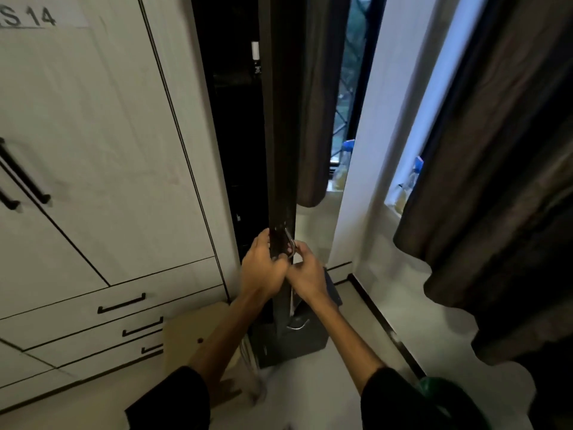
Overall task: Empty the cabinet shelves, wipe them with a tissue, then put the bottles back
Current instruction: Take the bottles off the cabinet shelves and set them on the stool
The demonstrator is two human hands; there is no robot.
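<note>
To the left of the dark cabinet door (280, 150) stand the white cupboards (93, 150) with black handles, and low down a light board (192, 333) lies on the floor. Just left of the door the dark inside of the cabinet (229, 119) shows, and one small bottle (255, 57) with a white top stands high on a shelf there, close to the door edge. No tissue is visible.

The left hand (263, 271) grips the door edge, its fingers (262, 243) curled round it from the left. The right hand (305, 271) holds the metal handle (291, 246) on the right side of the door, fingers bent around it. Right of the door are a window, a white wall and dark curtains (496, 181).

I judge that the step is opening the door. It is good to pull it slowly and fully wide, so both hands can reach every shelf, and to watch that the door does not hit the dark box (291, 339) at its foot
</note>
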